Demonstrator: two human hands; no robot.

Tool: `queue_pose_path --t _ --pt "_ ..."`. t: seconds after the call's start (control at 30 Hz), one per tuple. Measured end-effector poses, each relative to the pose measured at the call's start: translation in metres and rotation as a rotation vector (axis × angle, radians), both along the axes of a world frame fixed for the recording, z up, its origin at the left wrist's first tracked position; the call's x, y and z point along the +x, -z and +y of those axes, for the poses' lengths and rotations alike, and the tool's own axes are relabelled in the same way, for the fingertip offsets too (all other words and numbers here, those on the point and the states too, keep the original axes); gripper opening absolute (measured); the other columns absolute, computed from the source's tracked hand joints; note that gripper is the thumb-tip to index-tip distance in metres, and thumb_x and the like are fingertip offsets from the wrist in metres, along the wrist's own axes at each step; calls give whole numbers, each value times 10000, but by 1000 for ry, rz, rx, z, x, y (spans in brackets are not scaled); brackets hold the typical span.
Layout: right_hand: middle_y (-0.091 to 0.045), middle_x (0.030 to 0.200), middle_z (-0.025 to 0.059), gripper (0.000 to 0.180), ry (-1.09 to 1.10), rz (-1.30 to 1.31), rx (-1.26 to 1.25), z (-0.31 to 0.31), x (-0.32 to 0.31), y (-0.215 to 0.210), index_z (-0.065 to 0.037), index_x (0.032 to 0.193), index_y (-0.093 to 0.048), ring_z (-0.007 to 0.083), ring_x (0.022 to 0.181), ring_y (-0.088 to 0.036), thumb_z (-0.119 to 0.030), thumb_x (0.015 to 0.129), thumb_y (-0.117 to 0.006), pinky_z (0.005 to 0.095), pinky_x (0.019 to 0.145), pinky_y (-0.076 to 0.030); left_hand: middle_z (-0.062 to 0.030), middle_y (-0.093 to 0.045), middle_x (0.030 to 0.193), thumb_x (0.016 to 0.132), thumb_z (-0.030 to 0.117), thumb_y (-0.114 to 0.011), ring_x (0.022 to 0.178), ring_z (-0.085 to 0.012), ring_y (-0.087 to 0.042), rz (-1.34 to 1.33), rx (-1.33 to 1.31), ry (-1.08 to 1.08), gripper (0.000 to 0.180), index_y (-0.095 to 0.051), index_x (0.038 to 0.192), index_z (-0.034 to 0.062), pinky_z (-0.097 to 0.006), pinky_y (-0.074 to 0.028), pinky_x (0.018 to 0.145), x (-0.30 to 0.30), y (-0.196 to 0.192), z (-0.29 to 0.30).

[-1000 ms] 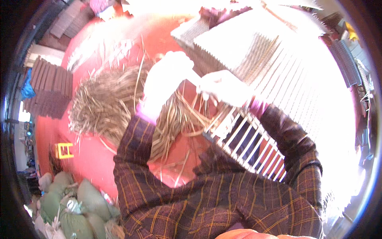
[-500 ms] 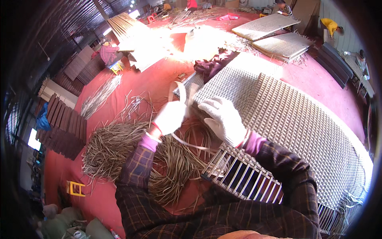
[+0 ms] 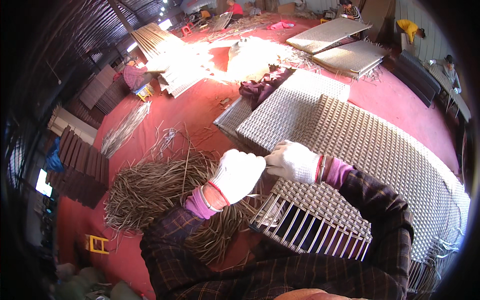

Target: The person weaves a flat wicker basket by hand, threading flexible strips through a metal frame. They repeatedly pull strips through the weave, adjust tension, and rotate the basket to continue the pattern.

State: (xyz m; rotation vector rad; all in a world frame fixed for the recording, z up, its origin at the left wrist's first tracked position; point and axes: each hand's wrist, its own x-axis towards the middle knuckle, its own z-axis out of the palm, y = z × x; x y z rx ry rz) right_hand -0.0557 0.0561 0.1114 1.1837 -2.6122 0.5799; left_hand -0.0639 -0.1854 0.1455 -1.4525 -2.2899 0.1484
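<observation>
My left hand (image 3: 237, 176), in a white knit glove with a red cuff edge, is closed just above a heap of flat weaving strips (image 3: 150, 185). Its fingers meet those of my right hand (image 3: 294, 162), gloved alike and closed in a pinch. Whatever lies between the fingertips is mostly covered by the gloves. A pale strip (image 3: 257, 196) shows below the left hand. Under and in front of my right hand is a partly woven panel (image 3: 320, 202), with woven rows on its far part and bare metal bars (image 3: 305, 230) nearer to me.
Large finished woven panels (image 3: 380, 150) lie to the right, with another stack (image 3: 275, 115) ahead. A dark cloth (image 3: 265, 85) rests on that stack. At the lower left stands a yellow frame (image 3: 97, 244). Dark panels (image 3: 82, 160) are piled at left. Several people work farther off.
My left hand has moved right and nearer to me, drawing in the looped strip it held. My right hand has lowered slightly and closed its fingers; the hands now meet.
</observation>
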Motion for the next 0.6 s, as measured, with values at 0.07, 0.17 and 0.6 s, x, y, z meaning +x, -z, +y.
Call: queue_pose_path --t 0.07,0.17,0.6 --pt "-761 859 137 266 6 -158 9 1 0 -6 -65 1115 -757 349 843 -746 -300 998 -713 462 817 -584 -19 -556 725 978 206 -629 703 -222 -638 45 4 -37 91 -605 903 159 -390 -471 683 3 -1 -1" --pt "-728 761 122 269 28 -459 -52 12 1 -23 -30 1057 -755 270 712 -738 -285 1033 -676 402 718 -593 -12 -528 707 989 230 -640 680 -208 -607 111 19 -80 131 -587 888 167 -388 -456 673 3 -3 -6" --pt "-752 803 98 222 457 -302 199 136 31 -86 -73 1053 -811 223 671 -702 -239 1067 -664 381 760 -625 -12 -620 659 1076 286 -585 629 -207 -677 252 101 -403 219 -605 898 160 -385 -486 642 -67 25 -52"
